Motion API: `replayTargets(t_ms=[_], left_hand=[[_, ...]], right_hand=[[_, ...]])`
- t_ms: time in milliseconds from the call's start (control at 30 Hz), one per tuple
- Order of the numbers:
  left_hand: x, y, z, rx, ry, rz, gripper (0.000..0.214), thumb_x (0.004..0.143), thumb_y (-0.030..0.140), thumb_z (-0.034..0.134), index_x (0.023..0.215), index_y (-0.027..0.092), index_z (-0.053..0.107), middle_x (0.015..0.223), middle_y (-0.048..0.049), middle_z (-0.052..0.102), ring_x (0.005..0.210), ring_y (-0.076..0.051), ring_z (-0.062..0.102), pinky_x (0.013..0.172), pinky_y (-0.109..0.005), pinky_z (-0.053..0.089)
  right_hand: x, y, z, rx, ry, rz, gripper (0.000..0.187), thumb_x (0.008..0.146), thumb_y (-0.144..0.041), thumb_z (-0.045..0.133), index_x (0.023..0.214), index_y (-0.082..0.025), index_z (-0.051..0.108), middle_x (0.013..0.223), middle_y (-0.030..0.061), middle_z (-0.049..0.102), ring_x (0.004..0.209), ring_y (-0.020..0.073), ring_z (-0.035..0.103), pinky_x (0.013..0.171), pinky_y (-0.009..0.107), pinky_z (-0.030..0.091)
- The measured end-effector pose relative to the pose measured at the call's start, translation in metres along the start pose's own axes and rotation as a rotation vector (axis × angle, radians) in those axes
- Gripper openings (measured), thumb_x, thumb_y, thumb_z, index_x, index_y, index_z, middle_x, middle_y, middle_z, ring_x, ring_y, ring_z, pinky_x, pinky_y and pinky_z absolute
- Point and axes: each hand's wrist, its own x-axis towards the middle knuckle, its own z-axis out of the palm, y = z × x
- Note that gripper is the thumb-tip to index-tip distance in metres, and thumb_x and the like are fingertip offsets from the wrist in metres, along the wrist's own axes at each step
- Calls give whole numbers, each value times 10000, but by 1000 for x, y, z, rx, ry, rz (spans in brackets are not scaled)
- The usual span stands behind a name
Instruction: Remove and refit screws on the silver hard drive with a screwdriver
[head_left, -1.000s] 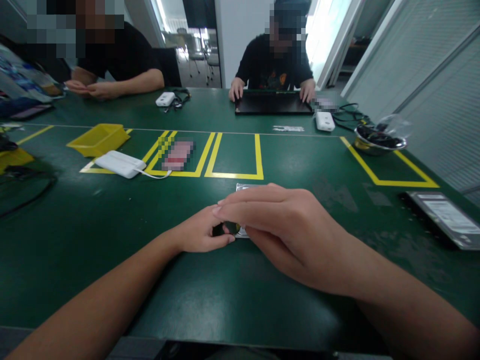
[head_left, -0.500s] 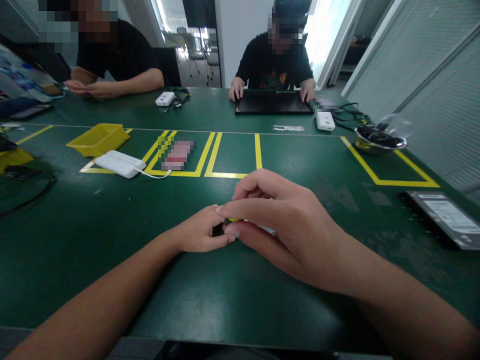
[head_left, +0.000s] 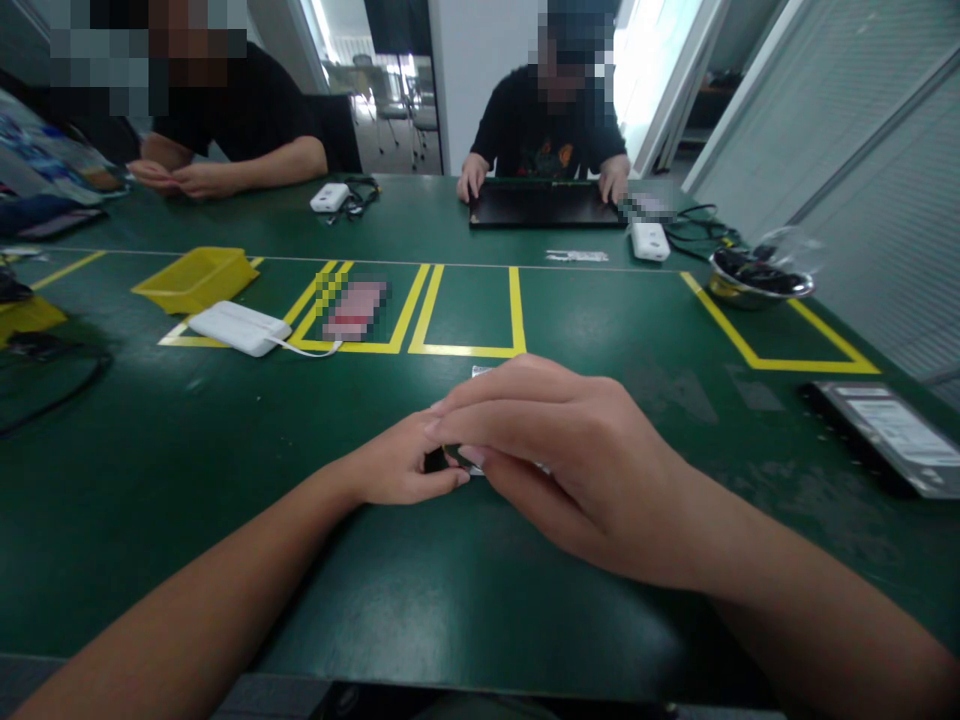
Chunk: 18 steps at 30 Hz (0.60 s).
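My left hand (head_left: 397,462) rests low over the table, its thumb bent around the near side of a flat thing with a white edge (head_left: 481,371). Most of that thing is hidden under both hands, so its kind cannot be told. My right hand (head_left: 574,450) arches over it from the right. Its thumb and fingers come together in a pinch at my left fingertips, around something small and dark that I cannot make out.
A hard drive (head_left: 892,435) lies at the right. Across the green table (head_left: 420,600) are a white power bank (head_left: 240,328) cabled to a blurred phone (head_left: 356,310), a yellow bin (head_left: 199,280) and a metal bowl (head_left: 761,285). Two people sit opposite, one holding a black panel (head_left: 536,205).
The fingers of my right hand have dropped and closed together. The yellow bit seen between them is now hidden, and a white edge shows beyond them. My left hand stays put.
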Motion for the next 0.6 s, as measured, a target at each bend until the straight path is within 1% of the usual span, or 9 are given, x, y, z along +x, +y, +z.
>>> replayTargets(t_ms=[67, 133, 200, 300, 467, 600], left_hand=[[-1, 0, 0, -1, -21, -34, 258, 846, 280, 543, 1073, 190, 625, 1078, -59, 688, 955, -204, 649, 846, -328, 551], [-1, -1, 1, -13, -26, -67, 258, 833, 282, 556, 1063, 183, 620, 996, -50, 694, 880, -194, 655, 795, -317, 563], [-2, -1, 2, -31, -5, -69, 215, 822, 283, 567, 1002, 176, 616, 898, -42, 689, 803, -188, 651, 740, -309, 568], [-2, -1, 3, -50, 29, -48, 131, 826, 279, 569, 891, 171, 603, 834, -42, 676, 751, -177, 640, 692, -294, 564], [-3, -3, 3, -1, 27, -45, 125, 827, 286, 580, 843, 166, 610, 828, -41, 678, 780, -185, 639, 731, -314, 562], [-4, -6, 4, 17, 7, -63, 148, 826, 287, 579, 900, 168, 627, 859, -45, 685, 809, -195, 646, 726, -317, 562]], right_hand=[[0, 1, 0, 1, -7, -5, 252, 920, -44, 487, 1081, -115, 668, 1172, 89, 694, 1090, 164, 620, 959, 308, 496], [0, 1, 0, 4, -10, -1, 289, 903, -20, 476, 1094, -130, 663, 1188, 82, 696, 1113, 170, 622, 971, 324, 498], [-1, 1, -1, 9, -3, -3, 330, 894, -4, 463, 1126, -139, 654, 1212, 80, 692, 1147, 171, 617, 999, 336, 490], [-1, 1, -1, 4, -1, -1, 360, 890, 8, 459, 1160, -134, 652, 1252, 87, 677, 1179, 167, 602, 1018, 325, 480], [0, 1, -1, -4, -12, 13, 310, 927, -35, 468, 1159, -97, 664, 1178, 107, 678, 1083, 160, 612, 944, 296, 494], [1, 3, -1, -5, -14, 29, 282, 952, -80, 464, 1152, -107, 661, 1102, 107, 661, 1004, 165, 594, 872, 309, 491]])
